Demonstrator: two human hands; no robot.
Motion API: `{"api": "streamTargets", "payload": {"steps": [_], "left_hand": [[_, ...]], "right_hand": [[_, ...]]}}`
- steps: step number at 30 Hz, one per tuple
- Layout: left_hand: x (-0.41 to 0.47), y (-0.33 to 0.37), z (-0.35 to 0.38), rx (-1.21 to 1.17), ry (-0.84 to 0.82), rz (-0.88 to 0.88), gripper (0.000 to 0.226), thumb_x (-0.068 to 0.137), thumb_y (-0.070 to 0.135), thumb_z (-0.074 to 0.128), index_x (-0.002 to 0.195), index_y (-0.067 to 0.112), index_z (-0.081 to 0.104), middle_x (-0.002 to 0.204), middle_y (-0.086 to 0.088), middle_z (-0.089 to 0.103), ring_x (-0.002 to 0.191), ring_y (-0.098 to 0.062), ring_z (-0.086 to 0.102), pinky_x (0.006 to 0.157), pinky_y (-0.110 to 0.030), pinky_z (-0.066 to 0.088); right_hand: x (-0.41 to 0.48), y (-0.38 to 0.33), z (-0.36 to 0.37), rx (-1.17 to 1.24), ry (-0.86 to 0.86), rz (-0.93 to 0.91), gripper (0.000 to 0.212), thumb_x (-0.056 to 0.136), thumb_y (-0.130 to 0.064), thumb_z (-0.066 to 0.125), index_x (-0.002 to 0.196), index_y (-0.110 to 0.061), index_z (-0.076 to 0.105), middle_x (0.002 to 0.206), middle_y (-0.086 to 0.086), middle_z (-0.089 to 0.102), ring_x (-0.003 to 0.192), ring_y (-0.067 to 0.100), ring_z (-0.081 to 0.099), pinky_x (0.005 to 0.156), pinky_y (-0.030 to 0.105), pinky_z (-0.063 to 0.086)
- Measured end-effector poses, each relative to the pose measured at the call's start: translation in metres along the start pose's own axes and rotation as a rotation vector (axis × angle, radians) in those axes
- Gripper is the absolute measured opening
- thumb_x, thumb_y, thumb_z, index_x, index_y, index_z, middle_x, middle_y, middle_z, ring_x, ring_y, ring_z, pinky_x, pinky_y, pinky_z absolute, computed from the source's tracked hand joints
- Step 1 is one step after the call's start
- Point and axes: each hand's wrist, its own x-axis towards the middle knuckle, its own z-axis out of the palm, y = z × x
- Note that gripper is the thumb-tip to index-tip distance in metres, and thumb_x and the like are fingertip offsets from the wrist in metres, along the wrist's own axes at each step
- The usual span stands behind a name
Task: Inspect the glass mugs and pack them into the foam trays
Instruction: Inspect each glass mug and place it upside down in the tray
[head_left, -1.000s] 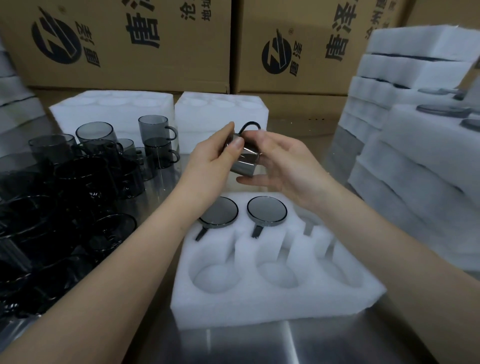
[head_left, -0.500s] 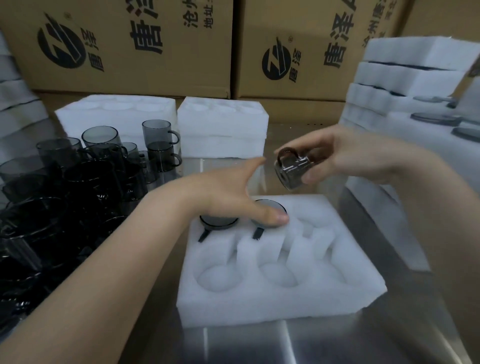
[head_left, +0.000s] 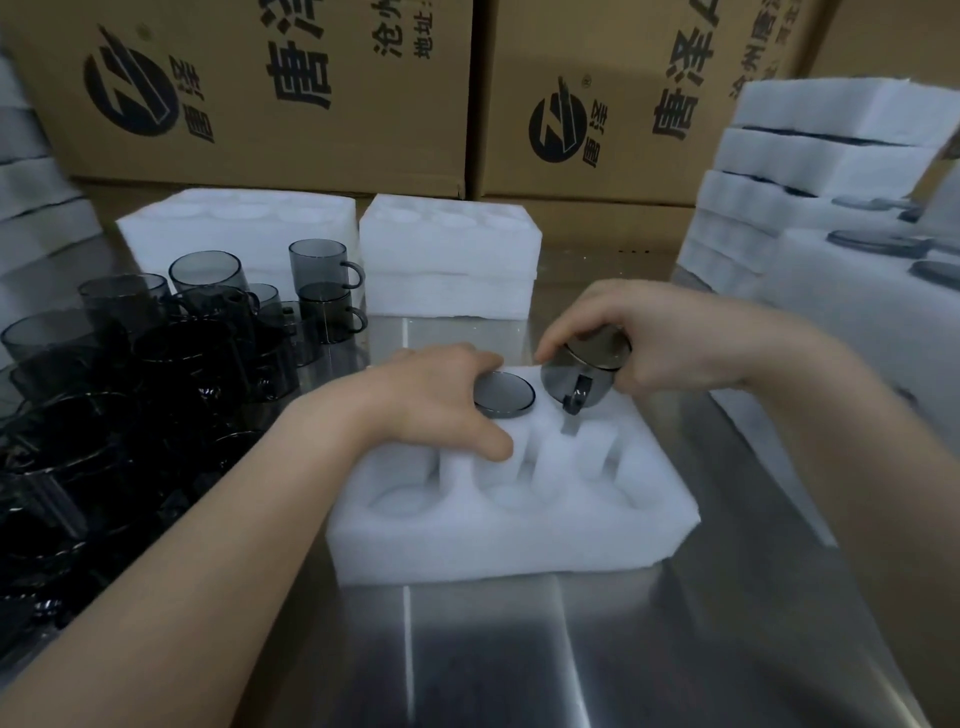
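Crowding the left side of the steel counter (head_left: 519, 649) are the loose mugs (head_left: 156, 364), smoky grey glass, upright and packed close, a couple stacked one on another. Behind them lie spare foam trays (head_left: 234, 228), and printed cardboard boxes (head_left: 260, 104) line the back.

Moving toward the middle, the left hand (head_left: 431, 400) lies flat on the far left part of the foam tray (head_left: 519, 530). Its grip is loose and holds nothing: the fingers lie fairly straight and the thumb is spread out on the foam. The fingertips rest at the edge of the seated mug (head_left: 506, 397), which sits upside down in a far-row pocket so that only its round base shows.

Just to the right, the right hand (head_left: 649, 343) has its grip closed from above around the base of the held mug (head_left: 582, 379). That mug is also upside down, with its handle facing the near side, and its rim sits at the next far-row pocket, beside the seated one.

Further right, the tall foam stacks (head_left: 831, 156) stand on the counter, with dark round mug bases visible in some of them.
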Motion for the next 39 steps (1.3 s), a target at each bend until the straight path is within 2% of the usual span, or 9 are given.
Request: {"api": "streamTargets", "payload": {"steps": [5, 10, 12, 15, 18, 23, 27, 32, 39], "left_hand": [[0.0, 0.0, -0.001, 0.023, -0.016, -0.006, 0.1, 0.051, 0.058, 0.059, 0.144, 0.028, 0.035, 0.139, 0.01, 0.044, 0.13, -0.017, 0.041, 0.109, -0.037, 0.034], [0.001, 0.001, 0.0, 0.044, -0.018, 0.003, 0.105, 0.052, 0.06, 0.057, 0.148, 0.028, 0.029, 0.142, 0.01, 0.041, 0.133, -0.016, 0.038, 0.111, -0.036, 0.029], [0.002, 0.0, 0.001, 0.045, -0.01, 0.008, 0.106, 0.052, 0.06, 0.057, 0.149, 0.029, 0.028, 0.141, 0.009, 0.041, 0.132, -0.016, 0.038, 0.11, -0.035, 0.029], [0.003, -0.002, 0.002, 0.047, -0.005, 0.021, 0.102, 0.052, 0.06, 0.057, 0.146, 0.029, 0.032, 0.136, 0.01, 0.045, 0.129, -0.015, 0.041, 0.106, -0.033, 0.028], [0.003, -0.002, 0.002, 0.045, 0.002, 0.026, 0.094, 0.052, 0.06, 0.056, 0.139, 0.027, 0.04, 0.131, 0.009, 0.048, 0.125, -0.016, 0.044, 0.1, -0.031, 0.027], [0.005, -0.002, 0.004, 0.06, -0.002, 0.025, 0.1, 0.053, 0.061, 0.055, 0.145, 0.029, 0.034, 0.134, 0.008, 0.045, 0.128, -0.016, 0.041, 0.096, -0.031, 0.022], [0.005, -0.003, 0.006, 0.065, 0.001, 0.022, 0.101, 0.053, 0.061, 0.055, 0.146, 0.028, 0.031, 0.135, 0.008, 0.044, 0.129, -0.016, 0.039, 0.097, -0.03, 0.021], [0.005, -0.002, 0.006, 0.098, 0.002, 0.012, 0.101, 0.053, 0.062, 0.053, 0.145, 0.027, 0.032, 0.131, 0.008, 0.044, 0.128, -0.017, 0.039, 0.094, -0.03, 0.022], [0.005, 0.0, 0.005, 0.094, 0.0, -0.003, 0.102, 0.054, 0.064, 0.053, 0.146, 0.026, 0.031, 0.136, 0.006, 0.042, 0.131, -0.017, 0.037, 0.095, -0.028, 0.022]], "right_hand": [[0.002, 0.0, 0.001, 0.027, -0.045, 0.017, 0.066, 0.072, 0.01, 0.063, 0.108, -0.045, 0.067, 0.102, -0.022, 0.053, 0.097, -0.003, 0.054, 0.092, 0.037, 0.05], [0.0, 0.0, 0.001, 0.025, -0.168, 0.065, 0.068, 0.074, 0.004, 0.067, 0.096, -0.06, 0.062, 0.108, -0.018, 0.054, 0.093, 0.004, 0.058, 0.088, 0.044, 0.053], [0.003, -0.001, 0.004, -0.009, -0.192, 0.078, 0.065, 0.078, -0.001, 0.064, 0.104, -0.06, 0.059, 0.113, -0.018, 0.053, 0.096, 0.01, 0.059, 0.089, 0.043, 0.052], [0.006, 0.005, 0.004, 0.007, -0.301, 0.081, 0.057, 0.088, -0.021, 0.062, 0.132, -0.054, 0.047, 0.13, -0.032, 0.045, 0.107, -0.014, 0.047, 0.096, 0.021, 0.04], [0.007, 0.01, 0.004, 0.117, -0.332, 0.123, 0.048, 0.095, -0.038, 0.054, 0.141, -0.045, 0.043, 0.144, -0.028, 0.042, 0.134, -0.006, 0.035, 0.117, 0.03, 0.025], [0.012, -0.001, 0.014, -0.053, -0.306, 0.118, 0.049, 0.095, -0.037, 0.058, 0.14, -0.048, 0.042, 0.147, -0.021, 0.042, 0.137, 0.007, 0.038, 0.114, 0.033, 0.03], [0.015, -0.006, 0.024, -0.255, -0.344, 0.177, 0.071, 0.098, -0.045, 0.049, 0.154, -0.036, 0.008, 0.162, -0.014, 0.012, 0.147, 0.014, 0.02, 0.117, 0.035, 0.023], [0.019, -0.001, 0.03, -0.277, -0.496, 0.205, 0.07, 0.104, -0.045, 0.029, 0.152, -0.023, -0.017, 0.16, -0.008, -0.023, 0.148, 0.01, -0.014, 0.121, 0.037, 0.0], [0.026, 0.003, 0.027, -0.216, -0.519, 0.212, 0.071, 0.102, -0.047, 0.033, 0.153, -0.026, -0.012, 0.161, -0.01, -0.017, 0.148, 0.008, -0.012, 0.118, 0.031, -0.003]]}}
